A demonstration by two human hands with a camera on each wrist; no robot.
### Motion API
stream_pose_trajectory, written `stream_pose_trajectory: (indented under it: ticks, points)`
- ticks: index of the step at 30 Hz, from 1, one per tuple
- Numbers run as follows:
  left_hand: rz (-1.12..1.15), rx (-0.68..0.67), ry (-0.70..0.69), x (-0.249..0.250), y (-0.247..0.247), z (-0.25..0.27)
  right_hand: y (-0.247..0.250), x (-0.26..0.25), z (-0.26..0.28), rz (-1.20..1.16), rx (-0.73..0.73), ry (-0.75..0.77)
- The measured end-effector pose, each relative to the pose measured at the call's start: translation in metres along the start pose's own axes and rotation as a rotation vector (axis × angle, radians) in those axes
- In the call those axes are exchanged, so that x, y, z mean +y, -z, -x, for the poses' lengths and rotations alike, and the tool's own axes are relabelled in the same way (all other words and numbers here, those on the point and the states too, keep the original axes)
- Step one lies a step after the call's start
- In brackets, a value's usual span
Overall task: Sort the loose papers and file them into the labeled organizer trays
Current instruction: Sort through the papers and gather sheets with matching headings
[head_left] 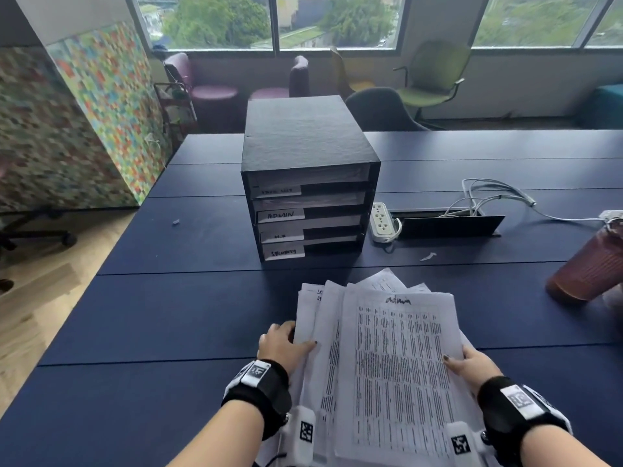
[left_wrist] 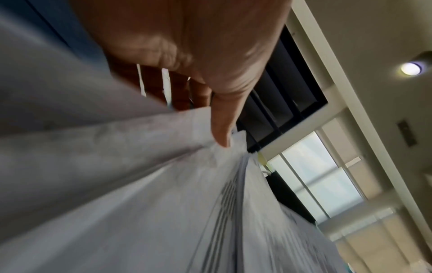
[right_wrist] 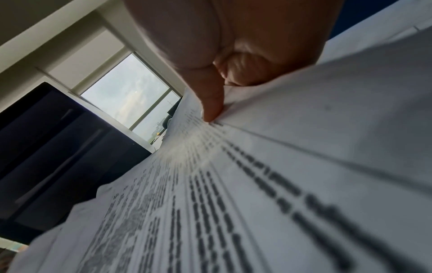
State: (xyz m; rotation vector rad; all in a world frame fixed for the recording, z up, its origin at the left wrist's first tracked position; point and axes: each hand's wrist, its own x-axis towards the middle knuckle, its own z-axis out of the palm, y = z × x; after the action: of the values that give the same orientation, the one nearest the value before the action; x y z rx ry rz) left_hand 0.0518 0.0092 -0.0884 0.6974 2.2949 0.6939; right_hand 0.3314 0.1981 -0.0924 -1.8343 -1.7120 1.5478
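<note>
A fanned stack of printed papers (head_left: 387, 358) is held above the near part of the dark blue table (head_left: 168, 315). Its top sheet carries a table of text and the handwritten word "admin". My left hand (head_left: 286, 343) grips the stack's left edge, thumb on top (left_wrist: 222, 129), fingers under the sheets. My right hand (head_left: 468, 364) pinches the right edge, thumb pressed on the top sheet (right_wrist: 210, 109). Beyond the papers stands a black organizer (head_left: 310, 183) with stacked trays. Its white labels include "ADMIN" (head_left: 280, 215) and "SECURITY" (head_left: 284, 252).
A white power strip (head_left: 382, 222), an open cable slot (head_left: 448, 224) and loose white cables (head_left: 499, 197) lie right of the organizer. A reddish ribbed cup (head_left: 588, 267) stands at the right edge. Chairs (head_left: 431, 79) and windows are behind the table.
</note>
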Motion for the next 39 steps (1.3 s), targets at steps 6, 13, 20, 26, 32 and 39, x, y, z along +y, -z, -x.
stream_pose_trajectory:
  ticks: [6,13,20,26,32,39]
  points:
    - [0.067,-0.040,-0.261,0.019,-0.018,0.022,-0.001,-0.002,-0.004,0.034,-0.015,0.006]
    - [0.077,-0.109,-0.497,0.024,-0.033,0.034,0.000,-0.003,-0.005,0.055,0.001,0.016]
    - [0.466,-0.064,-0.248,0.033,-0.034,0.034,0.000,-0.004,-0.003,0.137,0.017,0.027]
    - [0.217,0.204,0.229,0.023,-0.016,0.012,-0.001,-0.009,0.007,0.081,0.028,0.032]
    - [0.260,0.047,0.317,0.019,-0.013,-0.006,0.000,-0.010,0.009,0.134,0.028,0.038]
    - [0.302,0.021,0.336,0.027,-0.015,-0.005,0.002,-0.009,0.013,0.107,0.023,0.067]
